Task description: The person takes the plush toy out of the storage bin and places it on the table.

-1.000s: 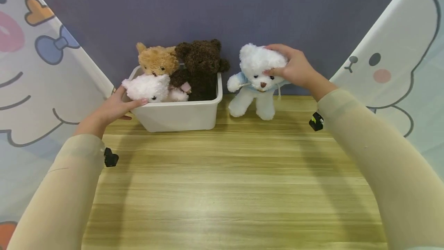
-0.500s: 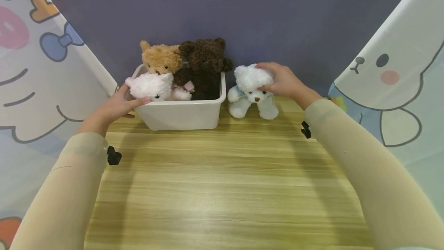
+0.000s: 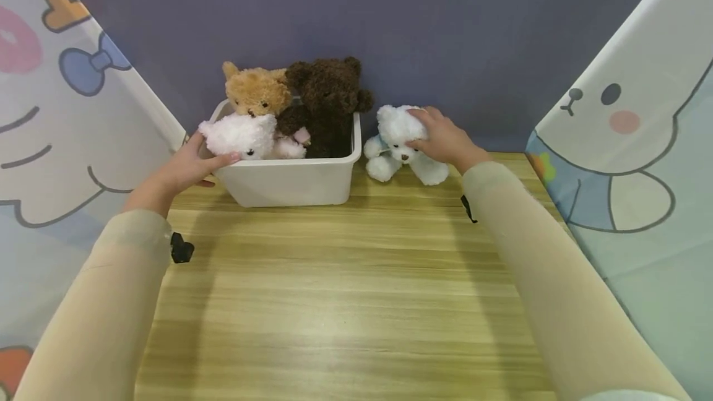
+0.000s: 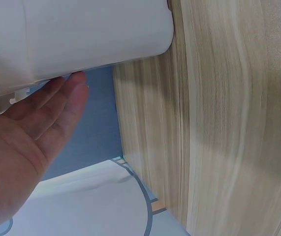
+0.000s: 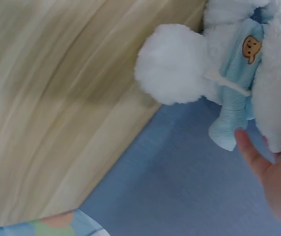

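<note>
Grey-blue along the wall (image 3: 445, 30), wood-grained across the bench (image 3: 345, 283). Spread against the tub (image 3: 286, 184) with left grip (image 3: 181, 173); pinching the blue-clad bear (image 3: 397, 127) with right grip (image 3: 442, 136).

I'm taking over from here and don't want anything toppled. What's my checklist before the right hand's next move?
1. White bin steadied: ok, the left hand is at its left end, thumb by the front rim.
2. Bin level on the table: ok, it appears to stand flat.
3. Three bears inside it: ok, the tan bear, dark brown bear and pale bear.
4. Blue-shirted white bear supported: ok, it appears seated on the table.
5. Right hand off that bear: not ok, thumb and fingers are at its head.
6. Seated bear clear of the bin: cannot tell, they look very close.
</note>
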`<state>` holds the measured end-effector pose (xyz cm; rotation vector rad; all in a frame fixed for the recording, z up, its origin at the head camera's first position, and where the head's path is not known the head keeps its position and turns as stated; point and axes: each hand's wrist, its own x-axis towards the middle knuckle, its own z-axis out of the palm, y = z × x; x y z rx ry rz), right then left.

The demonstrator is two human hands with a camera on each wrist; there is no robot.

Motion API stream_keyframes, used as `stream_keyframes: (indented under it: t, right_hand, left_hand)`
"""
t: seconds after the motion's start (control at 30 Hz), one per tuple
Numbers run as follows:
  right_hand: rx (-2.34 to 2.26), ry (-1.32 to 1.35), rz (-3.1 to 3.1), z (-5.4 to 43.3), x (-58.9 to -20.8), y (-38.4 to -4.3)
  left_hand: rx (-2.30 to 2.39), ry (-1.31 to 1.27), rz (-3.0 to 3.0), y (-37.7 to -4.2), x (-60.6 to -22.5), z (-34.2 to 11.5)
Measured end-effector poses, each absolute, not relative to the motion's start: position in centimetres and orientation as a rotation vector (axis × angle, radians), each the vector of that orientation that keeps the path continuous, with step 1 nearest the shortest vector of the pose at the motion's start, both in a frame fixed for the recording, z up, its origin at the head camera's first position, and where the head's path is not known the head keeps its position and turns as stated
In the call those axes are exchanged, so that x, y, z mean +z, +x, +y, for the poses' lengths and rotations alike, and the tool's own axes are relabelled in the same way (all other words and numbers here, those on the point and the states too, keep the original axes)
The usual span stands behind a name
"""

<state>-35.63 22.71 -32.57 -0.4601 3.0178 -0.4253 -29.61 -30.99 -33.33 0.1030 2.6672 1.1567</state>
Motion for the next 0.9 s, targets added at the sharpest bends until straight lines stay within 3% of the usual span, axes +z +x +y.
stream_keyframes:
  t: [0.3, 0.9]
  right_hand:
    - [-0.192, -0.352, 3.027, 22.4, -30.1, -35.7]
    - [-0.39, -0.458, 3.093, 21.7, -25.6, -35.2]
  left_hand:
    - [1.163, 0.1, 2.665, -29.5, -33.4, -31.0]
    - [1.17, 0.094, 2.646, -29.2, -33.2, -30.9]
